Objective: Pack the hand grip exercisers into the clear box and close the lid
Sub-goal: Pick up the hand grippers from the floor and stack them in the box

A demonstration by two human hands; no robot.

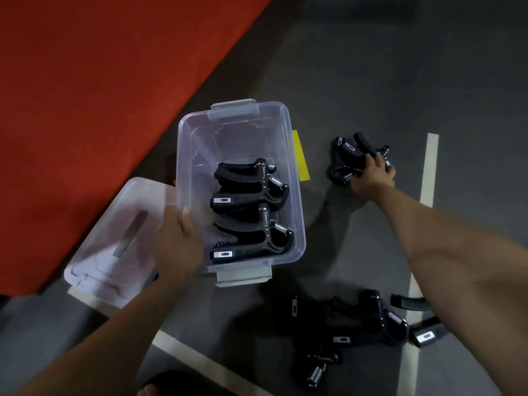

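The clear box [188, 144] stands open on the dark floor, with grey latches at its far and near ends. Two black hand grip exercisers [245, 215] with steel springs lie inside, toward its near half. My left hand [178, 244] grips the box's left rim, thumb over the edge. The clear lid [114, 244] lies flat on the floor left of the box, partly under my left hand. My right hand [374, 175] reaches far right and closes on a small cluster of black exercisers [348, 158] on the floor. Several more exercisers [351, 324] lie in a pile near the front right.
A red mat [100, 95] covers the floor at the left and back. White painted lines [428, 167] cross the dark floor at the right and front. A yellow strip [301, 155] shows beside the box's right wall. A toe [148, 391] appears at the bottom edge.
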